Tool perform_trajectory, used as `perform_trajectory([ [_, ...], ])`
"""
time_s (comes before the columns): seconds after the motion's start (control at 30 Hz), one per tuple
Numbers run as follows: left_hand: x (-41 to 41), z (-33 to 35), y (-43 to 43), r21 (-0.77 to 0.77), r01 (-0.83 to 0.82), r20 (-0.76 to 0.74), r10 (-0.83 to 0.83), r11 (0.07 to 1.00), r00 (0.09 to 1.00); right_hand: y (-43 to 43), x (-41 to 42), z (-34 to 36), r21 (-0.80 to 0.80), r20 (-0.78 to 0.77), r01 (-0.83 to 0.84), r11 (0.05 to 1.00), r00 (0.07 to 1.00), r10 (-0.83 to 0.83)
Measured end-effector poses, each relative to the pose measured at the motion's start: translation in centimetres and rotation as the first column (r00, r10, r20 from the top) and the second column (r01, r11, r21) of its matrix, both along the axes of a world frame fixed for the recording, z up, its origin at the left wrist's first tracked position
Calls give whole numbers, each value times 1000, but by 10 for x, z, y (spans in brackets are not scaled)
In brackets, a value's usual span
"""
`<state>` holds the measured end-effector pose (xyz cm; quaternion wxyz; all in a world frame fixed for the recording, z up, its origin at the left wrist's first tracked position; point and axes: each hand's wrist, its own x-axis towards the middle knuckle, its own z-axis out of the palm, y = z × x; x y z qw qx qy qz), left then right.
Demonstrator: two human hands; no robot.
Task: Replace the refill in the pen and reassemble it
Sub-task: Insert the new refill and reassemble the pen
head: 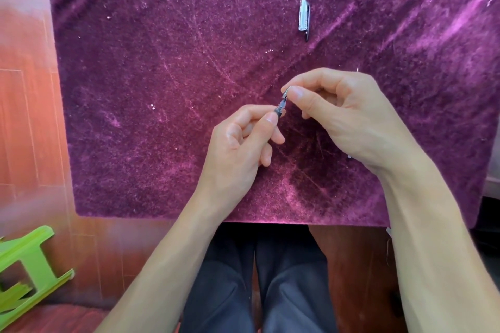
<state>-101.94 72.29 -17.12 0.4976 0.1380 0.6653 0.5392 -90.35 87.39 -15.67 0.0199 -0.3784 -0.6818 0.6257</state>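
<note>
My left hand [240, 143] pinches the dark pen barrel [280, 110] between thumb and fingers; most of the barrel is hidden in the fist. My right hand [341, 113] grips the small metal tip cone [286, 93] at the barrel's upper end with thumb and forefinger. Both hands meet above the middle of the purple velvet cloth [189, 89]. A clear pen cap [304, 15] with a clip lies on the cloth farther away, with a dark piece under it. A thin pale object [349, 156] peeks out from under my right wrist; I cannot tell what it is.
The purple cloth covers the table, and its near edge ends just above my lap [259, 278]. A green plastic stool [24, 265] lies on the reddish floor at the lower left.
</note>
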Motion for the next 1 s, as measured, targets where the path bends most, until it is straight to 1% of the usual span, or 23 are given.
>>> perform_trajectory([
  [0.33,9,3,-2,0,-5,13,5,1000,1000,0,11,1,0,-27,-69,998,997,69],
  [0.63,11,9,-1,-10,-9,97,9,1000,995,-4,14,1,-23,-76,-31,999,997,29],
  [0.87,9,13,3,21,-20,159,17,1000,987,-11,16,-6,-153,-139,50,987,988,-71],
  [1.0,10,13,2,8,-24,161,22,1000,987,-14,16,-7,-163,-131,51,985,989,-73],
])
